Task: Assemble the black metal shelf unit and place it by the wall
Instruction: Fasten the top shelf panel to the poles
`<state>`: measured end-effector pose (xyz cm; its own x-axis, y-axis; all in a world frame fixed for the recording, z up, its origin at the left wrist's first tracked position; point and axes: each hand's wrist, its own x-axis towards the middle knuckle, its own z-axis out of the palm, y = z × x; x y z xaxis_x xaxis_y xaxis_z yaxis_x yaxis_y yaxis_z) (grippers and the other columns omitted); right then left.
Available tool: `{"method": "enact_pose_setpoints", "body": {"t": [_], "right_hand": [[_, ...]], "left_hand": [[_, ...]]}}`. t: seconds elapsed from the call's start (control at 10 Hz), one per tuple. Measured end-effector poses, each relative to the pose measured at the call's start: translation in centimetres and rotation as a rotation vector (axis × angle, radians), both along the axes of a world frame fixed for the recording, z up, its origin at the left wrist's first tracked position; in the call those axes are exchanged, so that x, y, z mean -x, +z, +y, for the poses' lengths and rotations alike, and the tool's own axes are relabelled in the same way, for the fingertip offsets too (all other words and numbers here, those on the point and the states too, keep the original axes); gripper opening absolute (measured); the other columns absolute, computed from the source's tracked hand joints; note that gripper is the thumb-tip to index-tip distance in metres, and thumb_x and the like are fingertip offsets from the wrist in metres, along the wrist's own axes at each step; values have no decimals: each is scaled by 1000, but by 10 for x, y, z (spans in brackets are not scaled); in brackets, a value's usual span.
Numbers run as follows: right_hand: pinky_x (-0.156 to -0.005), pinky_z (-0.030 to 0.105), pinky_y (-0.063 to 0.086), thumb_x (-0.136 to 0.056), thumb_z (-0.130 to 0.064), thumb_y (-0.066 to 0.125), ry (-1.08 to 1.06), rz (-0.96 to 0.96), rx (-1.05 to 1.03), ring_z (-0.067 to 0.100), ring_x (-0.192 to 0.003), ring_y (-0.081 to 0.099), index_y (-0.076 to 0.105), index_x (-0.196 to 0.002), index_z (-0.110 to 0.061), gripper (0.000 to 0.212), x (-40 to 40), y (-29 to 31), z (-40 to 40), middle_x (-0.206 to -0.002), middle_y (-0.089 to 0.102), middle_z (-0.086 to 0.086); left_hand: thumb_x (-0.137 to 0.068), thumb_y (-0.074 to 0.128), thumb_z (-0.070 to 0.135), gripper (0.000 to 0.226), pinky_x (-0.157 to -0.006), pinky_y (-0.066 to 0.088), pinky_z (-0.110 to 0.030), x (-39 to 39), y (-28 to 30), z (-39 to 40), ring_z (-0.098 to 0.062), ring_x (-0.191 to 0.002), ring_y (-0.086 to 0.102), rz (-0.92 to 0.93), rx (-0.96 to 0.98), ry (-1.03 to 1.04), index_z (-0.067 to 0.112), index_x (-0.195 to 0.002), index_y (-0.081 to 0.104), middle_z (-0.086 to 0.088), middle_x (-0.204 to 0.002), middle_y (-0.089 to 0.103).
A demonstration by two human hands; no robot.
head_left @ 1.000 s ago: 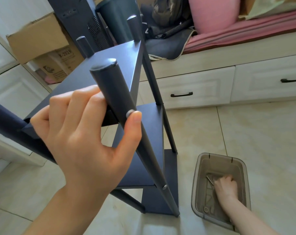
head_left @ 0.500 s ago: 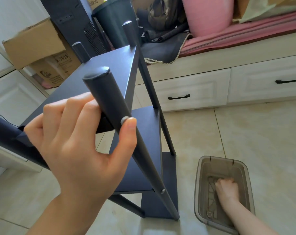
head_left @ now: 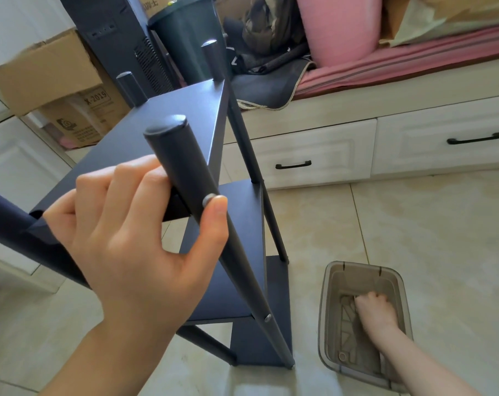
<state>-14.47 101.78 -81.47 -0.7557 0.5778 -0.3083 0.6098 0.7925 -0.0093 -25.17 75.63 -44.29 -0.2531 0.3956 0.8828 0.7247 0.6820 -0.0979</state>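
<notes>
At about 10 o'clock a cardboard box is seen against the white cupboards, and just beside it, toward 11 o'clock, a black computer tower and a dark bin are placed. The black metal shelf unit stands on the tiled floor and is tilted toward the camera; it fills the left and middle part of the view, and its base is found near 6 o'clock. Three of its post tops are seen above the upper shelf. The near post is grasped by the left hand at about 8 o'clock: the fingers are curled behind the post and the thumb is laid on its front, where its tip touches a small silver screw head. A second screw head is seen lower on the same post. At 1 o'clock a pink cushion and pink bedding are laid on a white bench with drawers. At about 4 o'clock a translucent plastic bin stands on the floor, just beside the shelf base. The right hand is put inside this bin with its fingers curled downward over some metal parts at the bottom. Whether something is grasped in this grip cannot be told, because the fingertips are hidden.
</notes>
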Motion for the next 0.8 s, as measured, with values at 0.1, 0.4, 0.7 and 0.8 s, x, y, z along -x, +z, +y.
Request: {"method": "enact_pose_setpoints", "body": {"t": [0.1,0.4,0.7,0.8], "right_hand": [[-81,31,49,-95,3,40,-106,111,182,26,-107,58,57,-109,-14,27,-2,24,-2,-115,62,9],[-80,17,51,-87,-16,75,-149,618,701,5,-88,69,76,-97,-18,11,-4,133,-23,-91,75,-8],[-75,27,60,-96,-25,63,-87,840,1150,17,-85,74,66,-99,-9,16,2,271,-88,-89,77,3],[-76,29,59,-102,-27,54,-94,880,1215,16,-90,74,60,-102,-7,20,18,301,-113,-93,78,3]], "left_hand": [[-101,49,48,39,-84,40,-52,-19,4,12,-27,-96,54,30,-57,-88,15,-99,70,1,-100,67],[-104,44,50,45,-87,32,-42,-31,15,11,-27,-104,58,-45,31,-65,13,-105,69,0,-111,70],[-96,42,56,55,-99,36,-43,-27,31,-8,-26,-119,60,-287,68,-27,17,-121,71,1,-123,70],[-96,42,59,55,-103,37,-45,-17,38,-20,-24,-124,57,-386,50,-17,20,-125,70,3,-127,69]]}}
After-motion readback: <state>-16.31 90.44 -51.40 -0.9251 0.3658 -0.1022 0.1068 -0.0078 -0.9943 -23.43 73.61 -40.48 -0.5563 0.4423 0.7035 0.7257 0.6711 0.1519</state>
